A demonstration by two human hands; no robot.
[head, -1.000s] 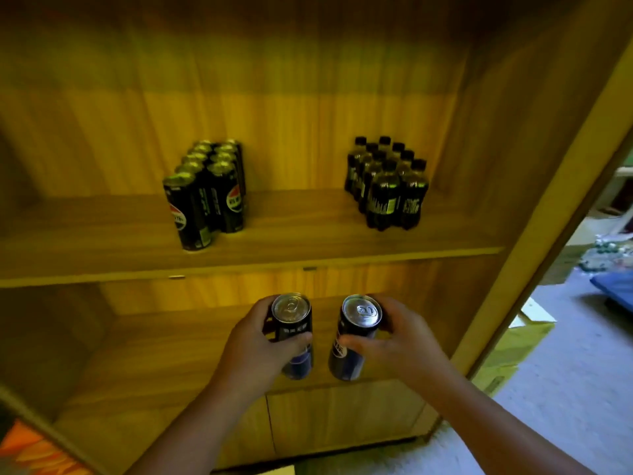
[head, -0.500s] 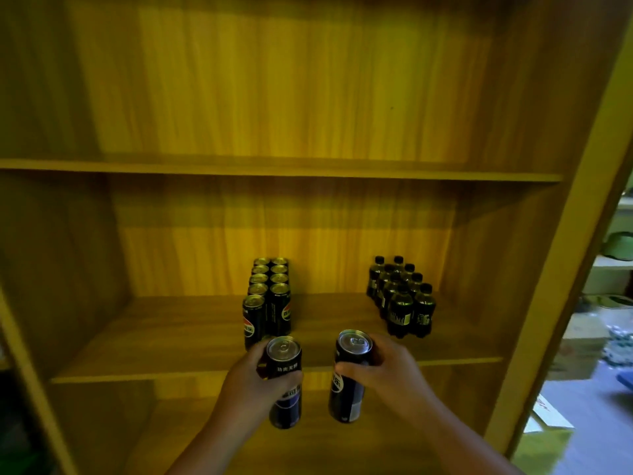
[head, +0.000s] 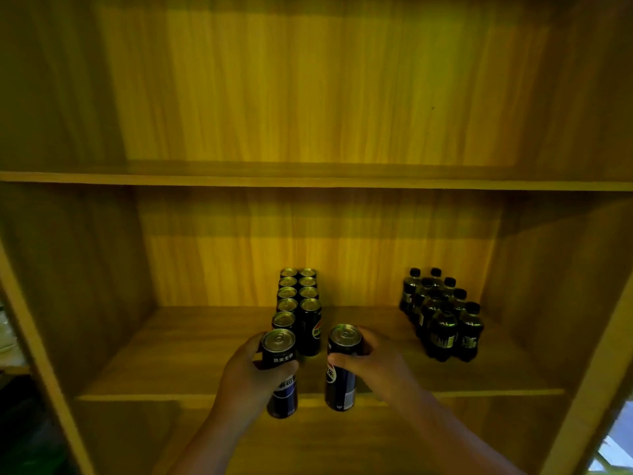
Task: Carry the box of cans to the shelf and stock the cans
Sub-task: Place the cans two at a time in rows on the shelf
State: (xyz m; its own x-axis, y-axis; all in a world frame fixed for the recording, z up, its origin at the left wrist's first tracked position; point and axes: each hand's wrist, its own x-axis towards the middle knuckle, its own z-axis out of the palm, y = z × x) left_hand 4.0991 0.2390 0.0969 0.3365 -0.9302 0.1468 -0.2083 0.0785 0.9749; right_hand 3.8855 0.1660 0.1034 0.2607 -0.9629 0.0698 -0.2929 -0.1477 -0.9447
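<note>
My left hand [head: 250, 378] grips a tall dark can [head: 280, 371] and my right hand [head: 376, 365] grips a second dark can [head: 342, 368]. Both cans are upright and held side by side in front of the middle shelf's front edge [head: 137, 395]. Just beyond them, two rows of matching cans [head: 299, 303] stand on that shelf, running toward the back wall. The box is out of view.
A cluster of small dark bottles [head: 442, 313] stands on the same shelf at the right. The shelf above [head: 308, 181] carries nothing visible. Wooden side panels close the cabinet on the left [head: 44, 354] and right [head: 589, 371].
Both hands have risen with their cans from the lower shelf level to the front edge of the middle shelf and moved closer to the stocked rows. The view has tilted upward.
</note>
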